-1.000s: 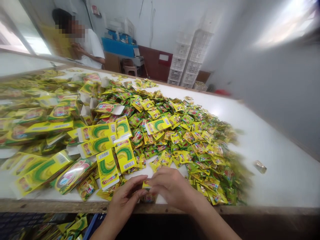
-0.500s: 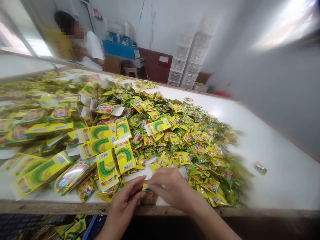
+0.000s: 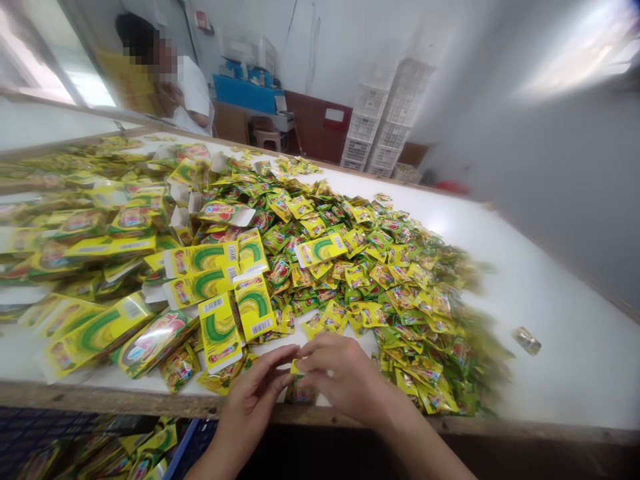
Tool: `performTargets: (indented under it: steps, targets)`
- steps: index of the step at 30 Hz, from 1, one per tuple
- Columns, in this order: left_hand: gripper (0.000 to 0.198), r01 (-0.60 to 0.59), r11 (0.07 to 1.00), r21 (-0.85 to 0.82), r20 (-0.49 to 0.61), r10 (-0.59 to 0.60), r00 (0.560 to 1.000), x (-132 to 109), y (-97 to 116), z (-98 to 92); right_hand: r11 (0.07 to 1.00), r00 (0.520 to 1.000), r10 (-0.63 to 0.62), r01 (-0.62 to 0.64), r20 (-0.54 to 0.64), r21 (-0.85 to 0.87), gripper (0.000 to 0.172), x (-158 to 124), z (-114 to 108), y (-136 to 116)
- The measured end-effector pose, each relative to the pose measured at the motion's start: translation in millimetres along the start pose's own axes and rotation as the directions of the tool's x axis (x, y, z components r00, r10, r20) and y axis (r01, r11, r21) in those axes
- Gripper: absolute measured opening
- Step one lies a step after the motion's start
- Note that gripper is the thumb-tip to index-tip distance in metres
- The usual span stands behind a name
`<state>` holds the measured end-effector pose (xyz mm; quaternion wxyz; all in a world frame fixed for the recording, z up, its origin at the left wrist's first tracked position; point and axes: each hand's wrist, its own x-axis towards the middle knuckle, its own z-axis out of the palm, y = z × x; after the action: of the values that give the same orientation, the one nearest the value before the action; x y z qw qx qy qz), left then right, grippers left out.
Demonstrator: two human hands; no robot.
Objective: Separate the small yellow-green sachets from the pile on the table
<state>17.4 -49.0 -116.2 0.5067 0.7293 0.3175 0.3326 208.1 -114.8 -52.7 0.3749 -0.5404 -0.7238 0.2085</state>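
Near the front edge of the table, my left hand (image 3: 260, 387) and my right hand (image 3: 345, 377) meet around a small printed yellow carton (image 3: 301, 393). The fingers of my left hand curl against its left side. My right hand pinches its top from above and hides much of it. Just left of my hands lie flat yellow-green cartons (image 3: 254, 310) with barcodes and banana pictures. Beyond and to the right spreads a big heap of small yellow and green sachets (image 3: 380, 277), some with watermelon pictures.
More cartons (image 3: 133, 217) are piled on the left, some with open flaps. Below the wooden table edge (image 3: 125, 398) is a blue crate (image 3: 187, 443) holding more packs. One sachet (image 3: 527, 340) lies apart on the right. A person (image 3: 193, 93) is across the table; white crates (image 3: 370, 127) are stacked behind.
The view has shifted slightly, so the scene sits a little further right. Both hands stay at the carton; my right fingers have shifted slightly on its top.
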Motion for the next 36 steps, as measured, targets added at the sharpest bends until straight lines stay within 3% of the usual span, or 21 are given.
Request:
performTargets:
  steps: [5,10,12,15,18,20,25,29,31,36]
  targets:
    - [0.024,-0.07,0.992,0.107,-0.004,0.071,0.997,-3.5,-2.4,-3.7,0.997,0.975,0.064,-0.073,-0.211,-0.031,0.018,-20.3,21.1,-3.2]
    - [0.022,-0.054,0.991,0.119,0.014,0.052,0.999,-4.7,-1.4,-3.6,0.982,0.941,0.181,-0.158,-0.286,0.101,0.014,-29.8,20.0,-2.8]
    - [0.022,-0.039,0.993,0.111,0.031,0.036,0.999,-5.3,1.6,-2.2,0.985,0.954,0.175,-0.171,-0.242,0.04,0.011,-27.0,9.2,-5.7]
    - [0.026,0.004,0.997,0.075,0.033,-0.006,0.999,-5.4,5.0,0.5,0.977,0.995,0.079,-0.088,-0.054,-0.194,0.011,-15.9,-9.0,-15.5]
    - [0.029,0.029,0.999,0.022,0.002,-0.029,1.0,-3.7,6.8,3.2,0.913,0.994,0.006,0.037,0.105,-0.406,0.007,-1.7,-20.3,-24.3]
    - [0.029,0.024,1.0,-0.005,-0.005,-0.024,1.0,-2.0,7.4,5.0,0.887,0.986,-0.03,0.101,0.161,-0.451,0.006,6.4,-23.1,-25.1]
    - [0.029,0.017,0.999,-0.042,-0.01,-0.017,1.0,3.0,6.7,8.9,0.902,0.976,-0.041,0.128,0.212,-0.413,0.008,21.2,-21.7,-14.8]
    - [0.031,-0.025,1.0,0.003,-0.041,0.025,0.999,7.0,7.0,8.5,0.878,0.987,-0.013,0.087,0.159,-0.47,0.008,24.0,-16.7,-13.4]
    - [0.032,-0.053,0.998,0.043,-0.027,0.054,0.998,7.8,8.5,7.1,0.91,0.992,-0.014,0.066,0.127,-0.41,0.013,19.5,-14.9,-12.3]
    - [0.028,-0.139,0.983,0.117,0.029,0.137,0.99,7.7,11.3,4.3,0.999,0.999,0.049,-0.049,-0.013,0.008,0.007,-5.6,-7.8,0.6]
